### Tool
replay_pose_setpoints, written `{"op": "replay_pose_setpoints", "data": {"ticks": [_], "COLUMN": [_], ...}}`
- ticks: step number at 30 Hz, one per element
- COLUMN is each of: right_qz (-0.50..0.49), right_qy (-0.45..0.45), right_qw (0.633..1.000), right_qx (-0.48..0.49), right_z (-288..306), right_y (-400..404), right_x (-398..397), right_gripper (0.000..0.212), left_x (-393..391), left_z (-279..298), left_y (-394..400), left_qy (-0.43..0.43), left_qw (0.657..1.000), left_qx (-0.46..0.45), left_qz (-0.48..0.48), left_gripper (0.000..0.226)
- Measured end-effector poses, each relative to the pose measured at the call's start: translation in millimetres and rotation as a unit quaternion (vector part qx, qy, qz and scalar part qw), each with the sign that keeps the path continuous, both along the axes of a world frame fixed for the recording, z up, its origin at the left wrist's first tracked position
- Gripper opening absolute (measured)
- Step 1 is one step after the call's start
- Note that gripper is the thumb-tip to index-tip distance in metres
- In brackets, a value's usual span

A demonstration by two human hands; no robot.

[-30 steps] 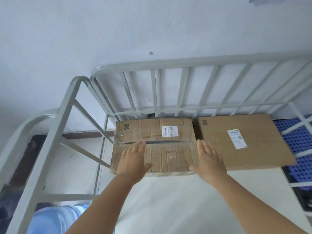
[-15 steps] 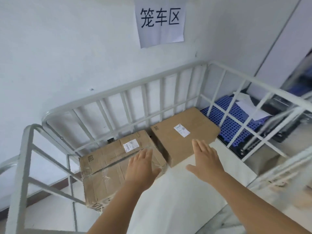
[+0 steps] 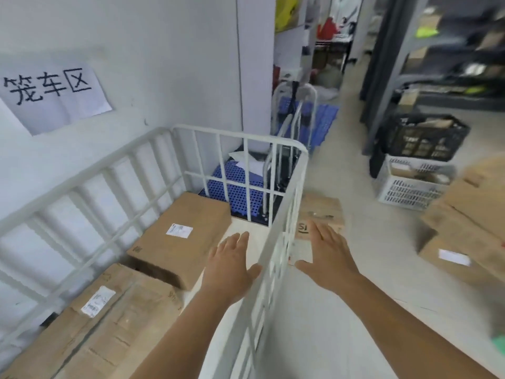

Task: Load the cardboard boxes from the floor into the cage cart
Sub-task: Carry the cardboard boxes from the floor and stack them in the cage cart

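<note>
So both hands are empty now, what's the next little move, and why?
Probably reach down for the small box on the floor just outside the cage cart. Two boxes already lie inside, the left hand and right hand are open, and the right one hovers near that box.

There is one white cage cart, and inside it lie two cardboard boxes: one taped box in the near corner and one plain box just beside it, each with one white label. Outside the cart, on the floor, one smaller cardboard box stands against the side rail, and at the right edge there is one blurred stack of larger boxes; how many are in it I cannot tell. Two plastic crates are near the shelves, one black crate on one white crate. One paper sign hangs on the wall. Two hands are in view, one left hand and one right hand.
</note>
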State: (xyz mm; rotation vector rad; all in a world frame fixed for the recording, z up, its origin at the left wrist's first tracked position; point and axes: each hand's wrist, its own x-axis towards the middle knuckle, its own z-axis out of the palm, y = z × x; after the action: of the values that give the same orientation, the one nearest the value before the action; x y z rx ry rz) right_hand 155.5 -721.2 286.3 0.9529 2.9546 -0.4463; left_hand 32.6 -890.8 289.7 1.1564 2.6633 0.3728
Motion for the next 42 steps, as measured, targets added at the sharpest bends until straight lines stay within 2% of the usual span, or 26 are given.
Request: {"op": "replay_pose_setpoints", "data": {"ticks": [10, 21, 33, 42], "right_qz": [-0.212, -0.379, -0.560, -0.658], "right_qy": [-0.017, -0.018, -0.015, -0.045], "right_qw": [0.977, 0.924, 0.827, 0.750], "right_qx": [-0.028, -0.043, -0.045, -0.051], "right_z": [-18, -37, -55, -59], "right_y": [89, 156, 227, 311], "right_x": [178, 356, 501, 552], "right_gripper": [0.095, 0.094, 0.096, 0.095], "left_x": [124, 272, 391, 437], "left_z": [1, -11, -29, -49], "left_y": [156, 297, 441, 584], "left_qy": [0.014, 0.000, -0.009, -0.032], "left_qw": [0.976, 0.928, 0.865, 0.821], "left_qx": [-0.010, -0.009, -0.028, -0.043], "left_qz": [-0.219, -0.372, -0.501, -0.569], "left_gripper": [0.075, 0.073, 0.071, 0.071]}}
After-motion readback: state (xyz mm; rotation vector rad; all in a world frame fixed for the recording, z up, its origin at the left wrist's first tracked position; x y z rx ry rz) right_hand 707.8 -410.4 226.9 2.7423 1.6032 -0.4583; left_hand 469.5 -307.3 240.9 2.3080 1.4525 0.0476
